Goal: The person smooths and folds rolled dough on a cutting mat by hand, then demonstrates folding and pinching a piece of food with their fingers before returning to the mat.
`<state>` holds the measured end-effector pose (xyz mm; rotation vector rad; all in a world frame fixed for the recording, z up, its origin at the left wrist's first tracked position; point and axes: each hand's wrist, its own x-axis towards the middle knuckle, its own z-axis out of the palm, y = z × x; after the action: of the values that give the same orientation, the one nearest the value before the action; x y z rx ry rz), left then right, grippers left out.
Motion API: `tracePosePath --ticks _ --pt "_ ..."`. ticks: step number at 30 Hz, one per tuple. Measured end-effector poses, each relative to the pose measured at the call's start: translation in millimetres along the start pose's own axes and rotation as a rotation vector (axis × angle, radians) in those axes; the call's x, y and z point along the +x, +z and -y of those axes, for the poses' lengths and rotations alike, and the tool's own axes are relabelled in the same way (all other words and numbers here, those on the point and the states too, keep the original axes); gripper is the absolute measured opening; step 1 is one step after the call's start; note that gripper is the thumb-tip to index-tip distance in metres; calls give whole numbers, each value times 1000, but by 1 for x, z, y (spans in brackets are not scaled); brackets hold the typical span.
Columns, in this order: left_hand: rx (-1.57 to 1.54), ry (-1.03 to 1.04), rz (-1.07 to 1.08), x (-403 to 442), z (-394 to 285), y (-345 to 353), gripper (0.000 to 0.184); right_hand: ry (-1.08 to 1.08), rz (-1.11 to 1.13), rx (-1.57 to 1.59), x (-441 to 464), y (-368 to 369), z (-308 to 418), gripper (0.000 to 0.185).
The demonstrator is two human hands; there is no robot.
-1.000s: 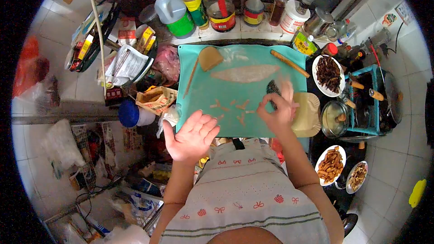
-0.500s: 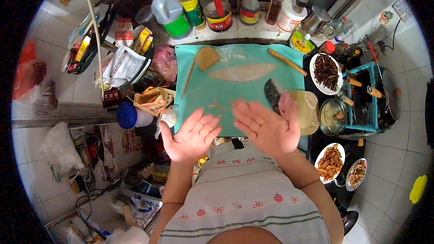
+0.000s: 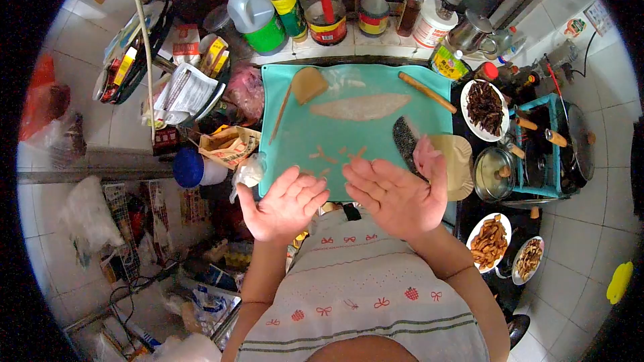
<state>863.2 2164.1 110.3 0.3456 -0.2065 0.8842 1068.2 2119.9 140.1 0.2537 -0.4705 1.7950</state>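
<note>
Palm up and holding nothing, my left hand (image 3: 285, 204) is over the near edge of a teal mat (image 3: 288, 110), fingers stretched out. My right hand (image 3: 399, 194) faces up the same way beside it, thumb apart from the fingers. Small pale dough strips (image 3: 325, 156) lie on the mat beyond my fingertips. Farther back is a long flat piece of dough (image 3: 360, 106). A tan scraper (image 3: 308, 85) and a thin stick (image 3: 280, 114) lie at the left, a rolling pin (image 3: 426, 92) at the back right. Dark seeds (image 3: 404, 141) form a strip near my right hand.
Bottles and jars, among them a blue-and-green jug (image 3: 253, 17), line the back ledge. On the right stand a plate of dark food strips (image 3: 484, 108), a glass bowl (image 3: 494, 174) and a plate of browned pieces (image 3: 490, 243). A blue-lidded tub (image 3: 190, 167) and paper bag (image 3: 230, 145) are at left.
Both hands stay palm up in nearly the same place. The right hand has shifted slightly, and more small dough strips show beyond its fingertips.
</note>
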Motion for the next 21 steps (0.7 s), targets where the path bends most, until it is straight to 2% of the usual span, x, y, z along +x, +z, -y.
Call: tracePosePath --ticks 1,4,6,7,10,14,21 --pt "118 7 -38 0 -1 1 77 11 -8 -53 0 1 1 88" --pt "528 26 -168 2 -2 9 48 83 -89 -774 -1 2 4 89" --pt "881 32 -286 6 -3 27 29 -45 60 -1511 4 0 12 77" --pt "881 25 -378 10 -1 43 24 -119 155 -1868 6 1 15 72" --pt "1032 15 -327 12 -2 56 26 -109 293 -2415 9 19 19 54" --pt "1102 -30 -345 9 -4 61 22 -234 482 -2645 14 18 19 52" --pt "948 -195 -493 0 -14 66 15 -377 624 -2820 23 14 14 48"
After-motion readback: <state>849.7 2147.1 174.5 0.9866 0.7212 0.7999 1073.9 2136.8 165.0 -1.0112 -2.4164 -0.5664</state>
